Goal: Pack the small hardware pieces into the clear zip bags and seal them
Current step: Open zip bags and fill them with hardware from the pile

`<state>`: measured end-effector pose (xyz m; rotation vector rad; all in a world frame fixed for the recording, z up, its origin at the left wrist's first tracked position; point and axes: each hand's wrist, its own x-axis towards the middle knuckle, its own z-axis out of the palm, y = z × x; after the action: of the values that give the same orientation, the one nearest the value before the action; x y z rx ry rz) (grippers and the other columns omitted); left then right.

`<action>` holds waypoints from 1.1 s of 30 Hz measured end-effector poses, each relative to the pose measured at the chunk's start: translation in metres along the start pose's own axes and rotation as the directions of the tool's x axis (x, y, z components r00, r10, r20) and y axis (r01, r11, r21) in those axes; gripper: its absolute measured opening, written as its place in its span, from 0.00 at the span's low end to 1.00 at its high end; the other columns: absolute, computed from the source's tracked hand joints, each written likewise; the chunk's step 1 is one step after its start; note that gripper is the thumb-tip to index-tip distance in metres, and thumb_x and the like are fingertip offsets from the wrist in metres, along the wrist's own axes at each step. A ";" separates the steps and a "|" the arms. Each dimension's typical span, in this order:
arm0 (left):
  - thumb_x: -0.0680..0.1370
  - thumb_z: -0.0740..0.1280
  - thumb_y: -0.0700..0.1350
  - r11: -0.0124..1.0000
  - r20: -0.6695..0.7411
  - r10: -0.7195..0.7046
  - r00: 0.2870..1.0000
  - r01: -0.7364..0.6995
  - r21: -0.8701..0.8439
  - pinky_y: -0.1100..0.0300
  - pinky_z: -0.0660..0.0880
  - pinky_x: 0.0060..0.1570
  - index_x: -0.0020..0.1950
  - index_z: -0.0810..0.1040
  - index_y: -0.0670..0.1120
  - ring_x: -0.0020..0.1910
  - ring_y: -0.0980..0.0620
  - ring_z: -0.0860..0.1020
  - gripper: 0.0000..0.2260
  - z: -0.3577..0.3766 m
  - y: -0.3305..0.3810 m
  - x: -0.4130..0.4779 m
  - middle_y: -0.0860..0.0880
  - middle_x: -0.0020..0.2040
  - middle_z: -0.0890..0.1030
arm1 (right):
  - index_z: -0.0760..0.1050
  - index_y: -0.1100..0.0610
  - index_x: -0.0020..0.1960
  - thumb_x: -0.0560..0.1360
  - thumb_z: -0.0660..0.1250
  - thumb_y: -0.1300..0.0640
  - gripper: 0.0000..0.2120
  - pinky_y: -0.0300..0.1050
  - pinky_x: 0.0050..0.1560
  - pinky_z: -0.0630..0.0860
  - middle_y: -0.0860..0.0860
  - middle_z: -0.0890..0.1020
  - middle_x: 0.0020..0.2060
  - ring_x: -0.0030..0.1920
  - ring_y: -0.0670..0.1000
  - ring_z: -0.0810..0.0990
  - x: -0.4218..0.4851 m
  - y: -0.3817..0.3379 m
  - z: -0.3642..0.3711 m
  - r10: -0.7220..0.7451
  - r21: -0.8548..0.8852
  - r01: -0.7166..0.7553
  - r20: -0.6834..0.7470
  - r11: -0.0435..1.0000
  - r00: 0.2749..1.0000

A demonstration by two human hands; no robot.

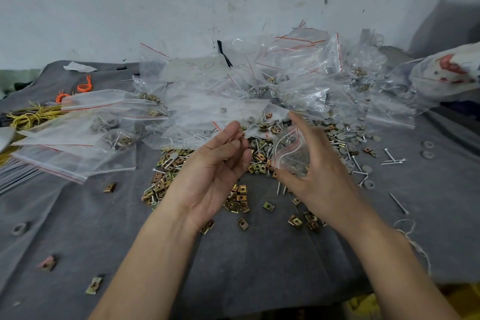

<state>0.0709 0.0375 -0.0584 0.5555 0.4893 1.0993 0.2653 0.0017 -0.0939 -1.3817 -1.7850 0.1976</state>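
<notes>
The small clear zip bag [291,153] is in the middle of the frame, a bit to the right. The right hand [319,171] holds it, with the thumb below and the fingers bent around the far side. The bag's mouth looks open. There are grey bits inside, but they are too blurry to tell what they are.

Just left of it is the left hand [215,163], palm up. Its fingertips pinch a small brown piece [241,136], mostly hidden by the fingers.

Under both hands lies a pile of gold clips [237,199], partly hidden by them. Nails [393,161] and grey round washers [342,135] lie to the right. All of it sits on a grey cloth [233,267].

Behind is a heap of filled bags [298,73]. Flat empty bags [65,161] are stacked at the left, cut off by the frame edge. Yellow strings [28,117] lie at the far left.
</notes>
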 end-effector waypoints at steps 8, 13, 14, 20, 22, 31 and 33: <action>0.70 0.65 0.29 0.998 0.003 0.030 1.000 -0.030 0.055 0.64 0.79 0.41 0.55 0.81 0.42 0.41 0.53 0.81 0.17 0.001 -0.001 0.001 0.47 0.44 0.82 | 0.53 0.40 0.79 0.74 0.69 0.46 0.40 0.23 0.57 0.62 0.39 0.67 0.59 0.58 0.31 0.67 0.000 0.001 0.000 0.004 -0.001 -0.004 -0.003 1.000 1.000; 0.69 0.66 0.30 0.988 0.017 0.062 0.998 -0.064 0.140 0.64 0.77 0.41 0.51 0.83 0.44 0.42 0.54 0.80 0.16 0.000 -0.002 0.001 0.48 0.45 0.82 | 0.54 0.43 0.80 0.74 0.70 0.48 0.40 0.20 0.58 0.59 0.40 0.67 0.60 0.57 0.33 0.67 0.000 0.000 -0.001 -0.001 -0.004 0.001 -0.004 1.000 1.000; 0.69 0.66 0.30 0.981 0.014 0.082 0.997 -0.083 0.178 0.63 0.77 0.42 0.51 0.84 0.44 0.43 0.55 0.80 0.15 0.000 -0.002 0.001 0.48 0.46 0.82 | 0.54 0.43 0.80 0.75 0.70 0.49 0.40 0.19 0.58 0.59 0.40 0.68 0.60 0.57 0.34 0.67 0.000 0.000 0.000 -0.003 -0.005 0.003 -0.003 1.000 1.000; 0.72 0.68 0.32 0.930 -0.009 0.195 0.981 -0.182 0.320 0.64 0.79 0.44 0.49 0.84 0.46 0.42 0.57 0.80 0.12 0.001 -0.007 0.001 0.50 0.44 0.83 | 0.54 0.42 0.80 0.75 0.71 0.50 0.39 0.20 0.58 0.60 0.42 0.69 0.60 0.58 0.38 0.69 0.000 0.000 -0.001 -0.006 -0.007 0.006 -0.005 1.000 1.000; 0.73 0.68 0.32 0.923 -0.015 0.215 0.977 -0.198 0.330 0.63 0.79 0.45 0.48 0.84 0.46 0.41 0.57 0.81 0.12 0.000 -0.008 0.002 0.50 0.43 0.83 | 0.54 0.43 0.80 0.75 0.71 0.50 0.39 0.20 0.58 0.60 0.42 0.69 0.60 0.57 0.37 0.69 0.000 0.000 -0.001 -0.007 -0.005 0.007 -0.005 1.000 1.000; 0.75 0.68 0.32 0.902 0.000 0.245 0.970 -0.228 0.368 0.63 0.78 0.46 0.49 0.84 0.47 0.42 0.57 0.81 0.11 -0.002 -0.011 0.004 0.50 0.42 0.83 | 0.53 0.42 0.80 0.74 0.69 0.48 0.39 0.20 0.57 0.60 0.37 0.66 0.59 0.57 0.37 0.69 0.001 0.003 0.001 -0.015 -0.007 0.015 -0.025 1.000 1.000; 0.73 0.70 0.35 0.903 0.003 0.248 0.969 -0.232 0.362 0.63 0.79 0.46 0.48 0.84 0.47 0.41 0.57 0.80 0.09 -0.001 -0.012 0.004 0.51 0.41 0.83 | 0.53 0.42 0.80 0.74 0.70 0.49 0.40 0.20 0.57 0.60 0.38 0.66 0.58 0.57 0.38 0.69 0.001 0.003 0.001 -0.011 -0.007 0.011 -0.027 1.000 1.000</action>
<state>0.0799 0.0373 -0.0668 0.9353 0.6808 1.2673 0.2669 0.0040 -0.0960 -1.3730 -1.7725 0.1663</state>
